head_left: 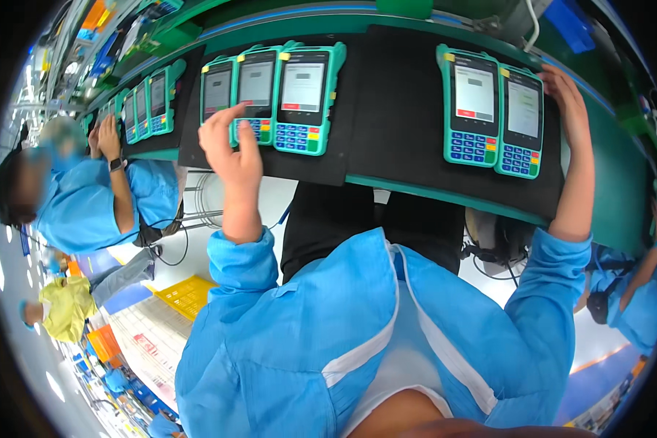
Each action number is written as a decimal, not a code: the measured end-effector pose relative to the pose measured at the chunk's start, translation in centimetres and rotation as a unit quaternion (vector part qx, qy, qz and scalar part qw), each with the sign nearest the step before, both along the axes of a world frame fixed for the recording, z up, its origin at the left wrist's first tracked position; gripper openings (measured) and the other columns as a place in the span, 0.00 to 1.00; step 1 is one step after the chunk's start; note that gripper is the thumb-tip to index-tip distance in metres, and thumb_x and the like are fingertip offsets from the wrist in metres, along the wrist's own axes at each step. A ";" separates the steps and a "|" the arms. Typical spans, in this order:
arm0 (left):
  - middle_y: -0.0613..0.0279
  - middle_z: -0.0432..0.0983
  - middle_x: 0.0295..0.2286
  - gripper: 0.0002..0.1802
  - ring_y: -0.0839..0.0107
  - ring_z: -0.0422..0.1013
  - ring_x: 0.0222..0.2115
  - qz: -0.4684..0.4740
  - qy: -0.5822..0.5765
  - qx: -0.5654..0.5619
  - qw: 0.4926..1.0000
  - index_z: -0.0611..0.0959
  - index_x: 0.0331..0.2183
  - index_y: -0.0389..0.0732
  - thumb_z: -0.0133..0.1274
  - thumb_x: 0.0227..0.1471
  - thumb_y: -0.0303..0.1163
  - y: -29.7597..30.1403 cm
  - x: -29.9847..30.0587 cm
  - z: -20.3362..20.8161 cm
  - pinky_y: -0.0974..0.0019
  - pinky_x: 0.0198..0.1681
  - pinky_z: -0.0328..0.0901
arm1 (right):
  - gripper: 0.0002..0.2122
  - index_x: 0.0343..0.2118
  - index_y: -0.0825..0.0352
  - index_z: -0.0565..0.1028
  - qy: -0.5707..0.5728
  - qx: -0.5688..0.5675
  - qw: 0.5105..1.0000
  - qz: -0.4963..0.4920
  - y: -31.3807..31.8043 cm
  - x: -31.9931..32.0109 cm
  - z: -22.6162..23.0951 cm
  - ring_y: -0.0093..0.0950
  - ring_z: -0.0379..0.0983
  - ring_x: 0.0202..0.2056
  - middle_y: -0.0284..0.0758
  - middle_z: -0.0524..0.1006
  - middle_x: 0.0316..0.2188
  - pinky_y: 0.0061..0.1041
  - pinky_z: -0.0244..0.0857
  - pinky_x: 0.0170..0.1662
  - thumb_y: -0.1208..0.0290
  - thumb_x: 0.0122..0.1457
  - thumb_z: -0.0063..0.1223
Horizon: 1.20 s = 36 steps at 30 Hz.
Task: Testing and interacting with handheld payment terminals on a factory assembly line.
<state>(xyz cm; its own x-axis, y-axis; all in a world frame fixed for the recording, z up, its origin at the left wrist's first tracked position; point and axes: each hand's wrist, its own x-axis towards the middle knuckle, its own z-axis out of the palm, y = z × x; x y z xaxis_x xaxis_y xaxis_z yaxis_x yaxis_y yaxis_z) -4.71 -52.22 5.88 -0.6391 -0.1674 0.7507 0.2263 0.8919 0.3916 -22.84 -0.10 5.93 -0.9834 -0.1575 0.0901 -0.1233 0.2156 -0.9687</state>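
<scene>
Three green-framed card payment terminals (301, 87) stand side by side on the left part of a black mat, screens lit and keypads toward me. My left hand (230, 146) is over the lower part of the left two, covering some keys. Its index finger stretches toward the bottom of the middle terminal's screen (255, 79); whether it touches cannot be made out. Two more terminals (473, 91) stand together on the right. Along the upper right edge of the rightmost terminal (523, 109), my right hand (568, 95) rests with its fingers stretched out, not wrapped round it.
Bare black mat (394, 109) separates the two groups, above the green bench edge (445, 196). A white cable (534, 29) hangs behind the right pair. At left, a co-worker in blue (87, 197) has hands near another row of terminals (140, 108). A blue bin (569, 25) is at upper right.
</scene>
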 end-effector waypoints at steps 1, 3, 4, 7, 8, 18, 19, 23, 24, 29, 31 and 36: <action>0.59 0.76 0.34 0.12 0.61 0.68 0.38 -0.005 0.000 -0.002 1.000 0.80 0.39 0.39 0.52 0.49 0.24 0.1 0.5 -0.1 0.61 0.46 0.58 | 0.18 0.51 0.69 0.72 -0.005 -0.014 1.000 -0.003 0.1 -0.3 -0.5 0.21 0.68 0.43 0.33 0.75 0.42 0.21 0.58 0.52 0.62 0.65 0.42; 0.60 0.75 0.34 0.14 0.63 0.68 0.37 -0.023 -0.017 0.076 0.997 0.79 0.41 0.38 0.52 0.49 0.22 0.4 1.2 -0.6 0.62 0.46 0.58 | 0.17 0.50 0.70 0.71 0.003 -0.041 0.999 -0.010 0.4 -0.6 -1.1 0.21 0.68 0.44 0.34 0.75 0.42 0.21 0.58 0.51 0.64 0.65 0.41; 0.61 0.75 0.32 0.16 0.64 0.67 0.37 -0.016 -0.026 0.096 0.995 0.78 0.42 0.38 0.52 0.48 0.21 0.7 1.6 -0.7 0.62 0.46 0.58 | 0.17 0.51 0.71 0.70 0.003 -0.086 0.996 -0.017 0.9 -0.8 -1.7 0.24 0.68 0.45 0.36 0.75 0.44 0.23 0.58 0.53 0.65 0.65 0.41; 0.62 0.73 0.32 0.17 0.63 0.66 0.38 -0.024 -0.038 0.144 0.989 0.78 0.42 0.39 0.52 0.47 0.21 0.6 2.1 -0.6 0.61 0.47 0.58 | 0.17 0.51 0.73 0.69 0.008 -0.167 0.986 -0.019 2.1 -1.4 -3.5 0.29 0.69 0.48 0.41 0.74 0.45 0.28 0.58 0.57 0.66 0.65 0.42; 0.62 0.73 0.32 0.17 0.63 0.66 0.38 -0.023 -0.042 0.099 0.994 0.78 0.42 0.40 0.52 0.46 0.22 0.4 2.1 -0.2 0.60 0.48 0.57 | 0.17 0.51 0.73 0.69 -0.007 -0.152 0.988 -0.032 1.8 -1.0 -2.8 0.29 0.69 0.48 0.41 0.74 0.45 0.28 0.58 0.56 0.66 0.65 0.42; 0.62 0.69 0.36 0.15 0.62 0.64 0.41 -0.056 -0.064 0.086 0.993 0.82 0.38 0.45 0.56 0.44 0.28 1.1 2.3 -1.3 0.57 0.46 0.53 | 0.09 0.41 0.68 0.76 0.116 0.087 0.989 -0.026 -16.1 14.3 5.6 0.19 0.71 0.38 0.31 0.76 0.34 0.19 0.64 0.44 0.79 0.58 0.49; 0.62 0.69 0.36 0.15 0.62 0.64 0.41 -0.057 -0.065 0.088 0.992 0.82 0.38 0.45 0.56 0.44 0.28 0.6 2.3 -1.5 0.57 0.46 0.53 | 0.09 0.41 0.68 0.76 0.126 0.139 0.982 0.024 -18.2 15.3 5.9 0.21 0.72 0.37 0.33 0.76 0.34 0.20 0.65 0.43 0.80 0.57 0.50; 0.61 0.69 0.39 0.16 0.61 0.63 0.44 0.008 -0.006 0.019 1.000 0.82 0.38 0.47 0.56 0.42 0.28 -2.1 1.9 -1.7 0.54 0.49 0.52 | 0.15 0.47 0.67 0.73 0.073 0.174 0.977 0.095 -23.6 16.5 4.3 0.25 0.72 0.42 0.38 0.75 0.43 0.23 0.65 0.45 0.77 0.55 0.53; 0.60 0.69 0.40 0.16 0.60 0.63 0.46 0.017 -0.003 0.009 1.000 0.82 0.39 0.47 0.56 0.42 0.29 -2.7 1.6 -1.6 0.54 0.49 0.51 | 0.18 0.50 0.66 0.71 0.082 0.166 0.977 0.105 -24.9 16.7 4.0 0.28 0.70 0.47 0.39 0.73 0.47 0.25 0.64 0.48 0.76 0.54 0.54; 0.56 0.66 0.47 0.20 0.53 0.57 0.53 0.006 -0.059 -0.021 0.998 0.81 0.43 0.48 0.56 0.43 0.36 -3.5 0.7 -1.3 0.46 0.56 0.45 | 0.34 0.62 0.64 0.55 0.080 0.175 0.973 0.124 -29.9 15.4 2.4 0.37 0.58 0.60 0.46 0.61 0.58 0.35 0.55 0.61 0.74 0.52 0.58; 0.54 0.65 0.49 0.22 0.51 0.55 0.55 0.020 -0.089 -0.028 0.995 0.80 0.45 0.49 0.56 0.44 0.37 -3.3 0.9 -1.0 0.46 0.58 0.43 | 0.37 0.64 0.64 0.52 0.070 0.176 0.973 0.130 -31.1 14.6 1.8 0.40 0.56 0.61 0.49 0.59 0.59 0.36 0.54 0.62 0.73 0.52 0.59; 0.53 0.64 0.50 0.25 0.50 0.54 0.57 0.026 -0.082 0.003 0.996 0.78 0.48 0.45 0.54 0.45 0.38 -4.5 0.8 -0.9 0.43 0.59 0.42 | 0.40 0.65 0.62 0.46 0.050 0.124 0.984 0.120 -34.0 13.4 1.6 0.40 0.55 0.61 0.49 0.58 0.59 0.40 0.50 0.63 0.73 0.52 0.59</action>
<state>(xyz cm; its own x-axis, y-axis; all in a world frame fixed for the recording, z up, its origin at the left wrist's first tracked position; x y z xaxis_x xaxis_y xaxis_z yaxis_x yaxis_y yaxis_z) -3.96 -56.77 5.02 -0.7436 -0.2071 0.6358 0.1132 0.8981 0.4249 -9.46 -34.13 7.48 -0.9034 -0.4135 0.1138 -0.2915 0.3975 -0.8701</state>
